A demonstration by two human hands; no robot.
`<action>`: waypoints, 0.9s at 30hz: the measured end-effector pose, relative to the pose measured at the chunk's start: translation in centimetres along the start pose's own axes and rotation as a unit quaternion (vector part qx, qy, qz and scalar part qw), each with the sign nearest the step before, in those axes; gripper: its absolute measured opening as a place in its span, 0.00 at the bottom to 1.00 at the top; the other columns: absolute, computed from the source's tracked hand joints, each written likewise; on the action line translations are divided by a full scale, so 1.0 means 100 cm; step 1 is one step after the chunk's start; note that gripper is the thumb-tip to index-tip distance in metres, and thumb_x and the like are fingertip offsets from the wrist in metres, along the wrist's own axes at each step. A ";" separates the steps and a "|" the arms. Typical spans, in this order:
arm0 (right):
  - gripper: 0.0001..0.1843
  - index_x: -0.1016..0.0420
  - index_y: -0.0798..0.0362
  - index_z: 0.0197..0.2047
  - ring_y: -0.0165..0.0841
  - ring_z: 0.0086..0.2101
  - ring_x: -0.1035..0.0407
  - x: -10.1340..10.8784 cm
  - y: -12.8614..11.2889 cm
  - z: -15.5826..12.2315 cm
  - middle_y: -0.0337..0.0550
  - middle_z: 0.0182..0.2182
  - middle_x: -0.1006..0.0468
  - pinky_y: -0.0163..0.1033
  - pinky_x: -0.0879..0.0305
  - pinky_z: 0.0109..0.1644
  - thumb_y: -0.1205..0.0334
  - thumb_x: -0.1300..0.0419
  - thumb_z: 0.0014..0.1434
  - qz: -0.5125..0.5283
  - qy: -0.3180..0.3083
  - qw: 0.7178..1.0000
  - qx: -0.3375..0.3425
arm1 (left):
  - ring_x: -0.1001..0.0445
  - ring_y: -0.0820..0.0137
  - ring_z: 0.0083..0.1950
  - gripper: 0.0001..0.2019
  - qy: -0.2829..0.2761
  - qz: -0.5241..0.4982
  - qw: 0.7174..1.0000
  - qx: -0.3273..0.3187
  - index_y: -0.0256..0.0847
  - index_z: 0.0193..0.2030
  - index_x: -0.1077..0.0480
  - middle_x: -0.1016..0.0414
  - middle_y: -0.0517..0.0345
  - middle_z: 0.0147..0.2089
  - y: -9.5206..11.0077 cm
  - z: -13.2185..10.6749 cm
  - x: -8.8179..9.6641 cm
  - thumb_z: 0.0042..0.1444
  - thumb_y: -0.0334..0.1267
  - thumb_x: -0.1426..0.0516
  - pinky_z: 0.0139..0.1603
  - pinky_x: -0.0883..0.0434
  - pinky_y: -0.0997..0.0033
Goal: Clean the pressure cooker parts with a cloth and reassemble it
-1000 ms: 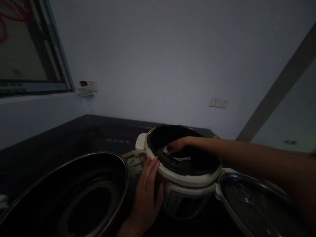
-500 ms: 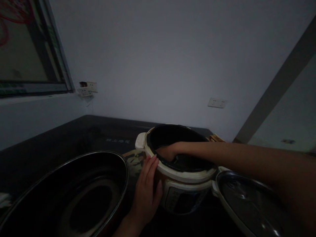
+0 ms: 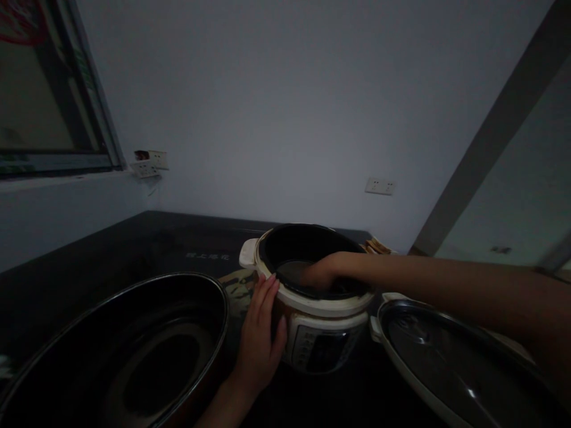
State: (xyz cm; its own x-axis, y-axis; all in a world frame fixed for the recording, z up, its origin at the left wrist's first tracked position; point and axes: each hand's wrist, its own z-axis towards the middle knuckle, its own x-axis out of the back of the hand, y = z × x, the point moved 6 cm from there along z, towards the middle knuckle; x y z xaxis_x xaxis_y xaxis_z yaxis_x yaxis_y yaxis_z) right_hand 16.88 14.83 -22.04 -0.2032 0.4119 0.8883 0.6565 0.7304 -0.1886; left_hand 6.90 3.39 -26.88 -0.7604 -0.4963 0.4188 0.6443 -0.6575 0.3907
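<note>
- Countertop [image 3: 134, 249], dark and glossy, runs into the corner under a pale wall; everything else stands on it, and the light is dim
- Basin [image 3: 193, 277], a wide dark metal one with a shiny rim, fills the near left just beside the cooker; it looks bare inside, as far as the gloom allows
- Lid [image 3: 446, 351], round and cream-edged, lies on the near right with its rim close against the cooker's side, so the opening step is already done
- Electric cooker [image 3: 321, 348], cream with a button panel facing the camera, stands open in the middle of the counter between basin and lid
- Inner pot [image 3: 303, 244], black, is still seated in the cooker body; whatever it holds is too dark to make out
- Right hand [image 3: 323, 273] reaches across from the right and dips over the pot's rim, fingers curled down inside; whether they grip anything cannot be told
- Left hand [image 3: 259, 342] lies flat and unclenched against the cooker's left side, fingers together, tips up at the rim, bracing it without clasping
- Wall sockets [image 3: 380, 186] sit on the far wall, well apart from the work
</note>
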 end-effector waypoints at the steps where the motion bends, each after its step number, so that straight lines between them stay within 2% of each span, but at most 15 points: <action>1: 0.06 0.23 0.56 0.35 0.30 0.29 0.32 0.006 0.005 -0.010 0.35 0.27 0.23 0.35 0.35 0.36 0.69 0.39 0.52 0.007 -0.014 1.000 -0.001 | 0.50 0.61 0.72 0.31 -0.001 -0.002 1.000 0.003 0.44 0.71 0.57 0.45 0.46 0.70 0.000 0.000 0.000 0.63 0.28 0.52 0.68 0.41 0.52; 3: 0.03 0.26 0.56 0.32 0.29 0.30 0.34 0.026 0.014 -0.035 0.35 0.27 0.25 0.34 0.36 0.37 0.69 0.39 0.51 0.013 0.011 1.000 -0.007 | 0.50 0.61 0.72 0.31 -0.005 -0.006 1.000 0.004 0.44 0.71 0.58 0.46 0.45 0.70 0.000 0.000 -0.001 0.63 0.28 0.52 0.67 0.41 0.51; 6: 0.06 0.30 0.54 0.34 0.31 0.35 0.34 0.056 0.025 -0.083 0.38 0.32 0.27 0.36 0.37 0.42 0.62 0.46 0.58 0.043 0.130 0.990 -0.028 | 0.51 0.60 0.73 0.31 -0.004 -0.014 1.000 0.002 0.44 0.71 0.58 0.46 0.45 0.70 -0.001 0.000 -0.001 0.63 0.28 0.52 0.67 0.41 0.51; 7: 0.07 0.31 0.53 0.33 0.32 0.34 0.34 0.065 0.030 -0.103 0.38 0.30 0.28 0.37 0.37 0.39 0.58 0.45 0.58 0.099 0.208 0.972 -0.043 | 0.51 0.60 0.73 0.31 -0.003 -0.016 1.000 0.002 0.44 0.71 0.57 0.46 0.45 0.70 -0.001 0.000 -0.001 0.63 0.28 0.52 0.67 0.41 0.50; 9: 0.10 0.33 0.52 0.32 0.34 0.35 0.33 0.072 0.037 -0.147 0.40 0.31 0.27 0.39 0.36 0.40 0.54 0.44 0.57 0.188 0.364 0.910 -0.068 | 0.52 0.59 0.73 0.31 -0.002 -0.020 1.000 0.004 0.44 0.71 0.57 0.47 0.45 0.71 -0.002 0.000 -0.001 0.63 0.29 0.52 0.68 0.42 0.50; 11: 0.10 0.33 0.50 0.32 0.37 0.38 0.32 0.063 0.044 -0.189 0.41 0.33 0.26 0.40 0.35 0.41 0.52 0.43 0.55 0.244 0.476 0.840 -0.090 | 0.52 0.59 0.73 0.31 -0.003 -0.022 1.000 0.007 0.45 0.71 0.57 0.47 0.46 0.71 -0.002 0.000 -0.001 0.63 0.29 0.52 0.68 0.42 0.50; 14: 0.11 0.33 0.49 0.33 0.36 0.35 0.31 0.034 0.055 -0.235 0.40 0.32 0.27 0.41 0.34 0.41 0.51 0.41 0.53 0.275 0.585 0.751 -0.130 | 0.51 0.60 0.73 0.31 0.001 -0.023 1.000 0.008 0.46 0.71 0.57 0.47 0.48 0.71 -0.002 0.000 -0.001 0.63 0.29 0.51 0.68 0.43 0.51; 16: 0.12 0.34 0.50 0.32 0.34 0.32 0.32 0.014 0.061 -0.253 0.38 0.29 0.29 0.39 0.34 0.38 0.50 0.40 0.54 0.245 0.636 0.710 -0.177 | 0.52 0.61 0.73 0.31 0.006 -0.027 1.000 0.004 0.47 0.71 0.57 0.48 0.48 0.71 -0.001 0.000 -0.001 0.63 0.30 0.51 0.69 0.44 0.51; 18: 0.13 0.36 0.49 0.30 0.32 0.28 0.34 -0.001 0.060 -0.260 0.35 0.25 0.33 0.37 0.37 0.34 0.50 0.41 0.54 0.182 0.668 0.687 -0.219 | 0.53 0.60 0.73 0.31 0.011 -0.030 0.999 0.003 0.47 0.71 0.57 0.48 0.49 0.71 -0.001 0.000 -0.001 0.63 0.30 0.51 0.70 0.46 0.50; 20: 0.13 0.38 0.49 0.29 0.31 0.26 0.36 -0.010 0.054 -0.252 0.34 0.23 0.36 0.35 0.39 0.32 0.50 0.42 0.56 0.115 0.674 0.690 -0.238 | 0.53 0.60 0.73 0.31 0.016 -0.031 0.999 0.005 0.47 0.71 0.57 0.49 0.49 0.71 -0.002 -0.001 -0.001 0.63 0.30 0.51 0.70 0.47 0.50; 21: 0.12 0.39 0.49 0.29 0.31 0.26 0.36 -0.012 0.049 -0.243 0.35 0.23 0.35 0.35 0.40 0.32 0.51 0.44 0.57 0.089 0.666 0.701 -0.241 | 0.53 0.60 0.73 0.31 0.016 -0.029 0.999 0.006 0.48 0.71 0.57 0.49 0.49 0.72 -0.002 0.000 -0.001 0.63 0.30 0.51 0.70 0.47 0.50; 25: 0.07 0.37 0.51 0.39 0.35 0.28 0.31 -0.019 0.041 -0.195 0.42 0.29 0.27 0.37 0.42 0.33 0.57 0.50 0.62 0.025 0.543 0.786 -0.294 | 0.51 0.58 0.73 0.32 0.004 -0.012 1.000 0.006 0.49 0.71 0.57 0.50 0.50 0.72 -0.001 0.001 0.002 0.63 0.32 0.50 0.69 0.45 0.49; 27: 0.09 0.38 0.52 0.44 0.39 0.30 0.29 -0.018 0.041 -0.180 0.47 0.32 0.24 0.38 0.43 0.32 0.59 0.53 0.64 -0.007 0.487 0.809 -0.329 | 0.51 0.58 0.73 0.32 -0.013 0.000 1.000 0.008 0.49 0.71 0.58 0.52 0.50 0.73 0.000 0.002 0.005 0.63 0.32 0.50 0.69 0.44 0.49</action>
State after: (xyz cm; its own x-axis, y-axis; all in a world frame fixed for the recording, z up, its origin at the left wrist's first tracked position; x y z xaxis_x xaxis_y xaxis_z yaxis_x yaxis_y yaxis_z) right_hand 33.05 7.27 -16.87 0.2453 -0.4522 0.8576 0.9686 0.1515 -0.1971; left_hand 6.50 3.26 -26.55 -0.7587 -0.4807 0.4397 0.6451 -0.6485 0.4042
